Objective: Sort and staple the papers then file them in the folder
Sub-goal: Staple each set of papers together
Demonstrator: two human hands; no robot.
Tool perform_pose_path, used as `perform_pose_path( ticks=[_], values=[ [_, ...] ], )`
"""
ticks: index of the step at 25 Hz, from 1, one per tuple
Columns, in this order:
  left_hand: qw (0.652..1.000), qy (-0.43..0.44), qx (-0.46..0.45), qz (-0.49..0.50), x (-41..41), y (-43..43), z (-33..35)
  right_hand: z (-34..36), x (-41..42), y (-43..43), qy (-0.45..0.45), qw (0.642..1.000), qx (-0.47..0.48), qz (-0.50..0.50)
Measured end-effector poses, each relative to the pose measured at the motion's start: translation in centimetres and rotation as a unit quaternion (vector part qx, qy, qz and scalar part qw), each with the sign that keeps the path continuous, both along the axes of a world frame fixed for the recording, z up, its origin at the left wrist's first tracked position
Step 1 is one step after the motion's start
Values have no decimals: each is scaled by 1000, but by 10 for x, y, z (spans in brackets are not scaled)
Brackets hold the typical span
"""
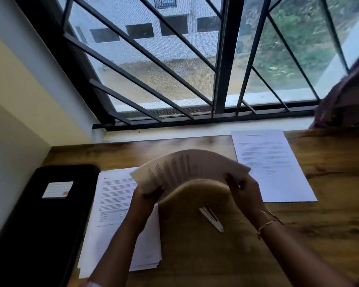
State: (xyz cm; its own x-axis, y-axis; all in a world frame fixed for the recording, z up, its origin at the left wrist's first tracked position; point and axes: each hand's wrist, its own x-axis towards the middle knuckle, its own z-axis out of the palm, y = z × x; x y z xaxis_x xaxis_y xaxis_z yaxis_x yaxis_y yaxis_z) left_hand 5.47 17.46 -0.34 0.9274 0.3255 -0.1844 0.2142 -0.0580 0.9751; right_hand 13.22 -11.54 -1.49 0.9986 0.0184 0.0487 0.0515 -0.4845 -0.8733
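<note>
Sorting seems the step in hand: left hand (147,195) and right hand (245,191) hold a bent sheaf (187,168) above the surface (195,255), fingers (230,178) curled on its ends. Next, I judge, comes squaring it for the stapler (211,218) at 6 o'clock; the folder (50,214) lies at 9.

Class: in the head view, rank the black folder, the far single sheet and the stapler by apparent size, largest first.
1. black folder, though it lies nearer the camera, which may exaggerate it
2. single sheet
3. stapler, clearly smallest
</note>
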Motion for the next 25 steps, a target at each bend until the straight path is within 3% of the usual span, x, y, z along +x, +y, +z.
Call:
perform_pose_path(
  ticks=[2,4,8,11,16,22,25],
  values=[
    [999,48,16,-9,-3,-2,-9,-12,2,-3,56,998,-30,29],
    [998,62,8,2,-1,-1,-8,-11,4,-3,52,998,-30,37],
    [991,43,-130,8,2,9,17,25,19,-3,0,999,34,41],
    [980,41,-195,9,-3,10,34,38,36,-3,22,998,23,61],
    [974,32,-222,24,-12,9,40,41,36,4,61,991,69,92],
    [971,49,-235,-16,-23,17,34,37,30,1,81,990,32,109],
    [974,33,-225,4,-23,12,28,33,16,2,67,998,15,0]
  ],
)
